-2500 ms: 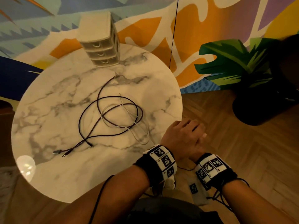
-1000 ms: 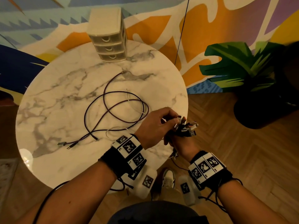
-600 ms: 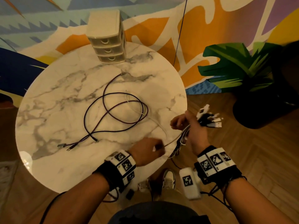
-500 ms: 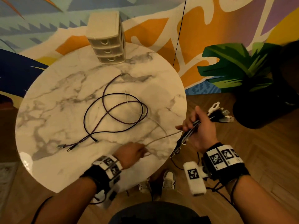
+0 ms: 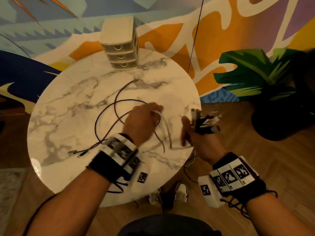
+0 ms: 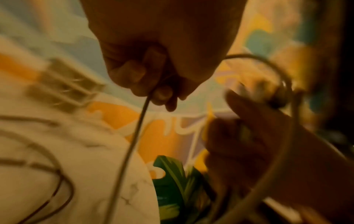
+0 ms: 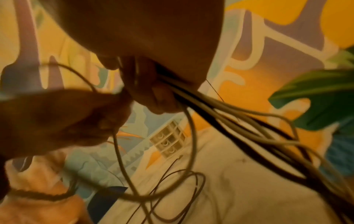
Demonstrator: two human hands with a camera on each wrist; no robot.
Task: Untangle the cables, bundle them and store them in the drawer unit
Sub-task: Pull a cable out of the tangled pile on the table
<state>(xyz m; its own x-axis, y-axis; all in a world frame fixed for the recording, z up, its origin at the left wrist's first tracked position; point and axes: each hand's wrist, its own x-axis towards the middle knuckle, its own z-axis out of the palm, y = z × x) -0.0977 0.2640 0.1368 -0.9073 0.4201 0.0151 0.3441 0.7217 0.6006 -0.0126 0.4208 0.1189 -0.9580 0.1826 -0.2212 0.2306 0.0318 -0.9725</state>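
A dark cable (image 5: 109,114) lies in loops on the round marble table (image 5: 68,116). My left hand (image 5: 144,120) is raised over the table's middle and grips a white cable (image 5: 167,132) (image 6: 134,136), which loops down and across to my right hand. My right hand (image 5: 199,133) is at the table's right edge and holds a bundle of cables (image 7: 220,109), whose plug ends (image 5: 207,122) stick up from its fist. The cream three-drawer unit (image 5: 120,48) stands at the table's far edge, drawers closed.
A dark plant pot with big green leaves (image 5: 265,79) stands on the wooden floor right of the table. A painted wall runs behind, with a thin black cord (image 5: 196,34) hanging down it. My shoes (image 5: 170,196) show under the table's near edge.
My left hand rose from the near table edge to the middle, lifting the white cable. My right hand moved left with the bundle, back to the table's right edge.
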